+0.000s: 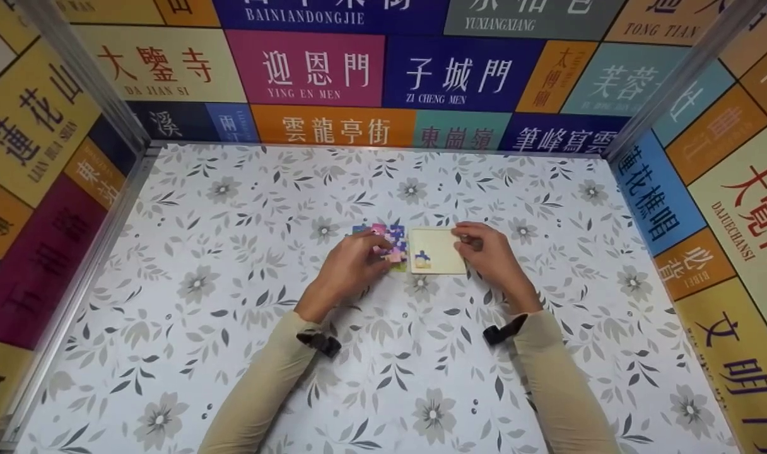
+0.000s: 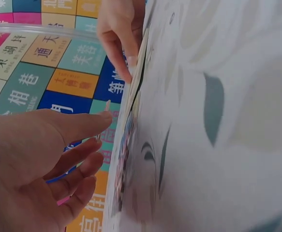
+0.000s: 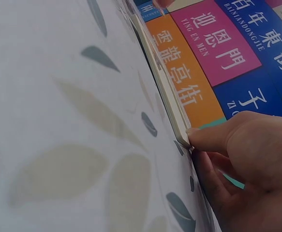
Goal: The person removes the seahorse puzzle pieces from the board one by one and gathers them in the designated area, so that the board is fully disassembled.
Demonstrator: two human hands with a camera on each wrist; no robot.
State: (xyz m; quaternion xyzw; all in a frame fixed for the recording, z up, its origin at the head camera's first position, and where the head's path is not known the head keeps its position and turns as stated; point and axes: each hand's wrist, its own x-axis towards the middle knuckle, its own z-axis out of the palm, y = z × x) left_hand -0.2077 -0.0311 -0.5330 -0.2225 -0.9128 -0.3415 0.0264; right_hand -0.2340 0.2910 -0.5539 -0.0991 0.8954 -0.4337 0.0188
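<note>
A cream square puzzle board lies on the patterned cloth, with a few joined jigsaw pieces in its lower left corner. Left of it is a cluster of colourful jigsaw pieces, partly hidden by my left hand. That hand hovers over the cluster; in the left wrist view, a small thin jigsaw piece, seen edge-on, is pinched between its thumb and fingers. My right hand grips the board's right edge near the top. In the right wrist view, its thumb presses on the board's corner.
White cloth with grey flowers and leaves covers the table. Panels with Chinese lettering stand at the back and both sides, joined by metal posts. Black straps sit on both wrists.
</note>
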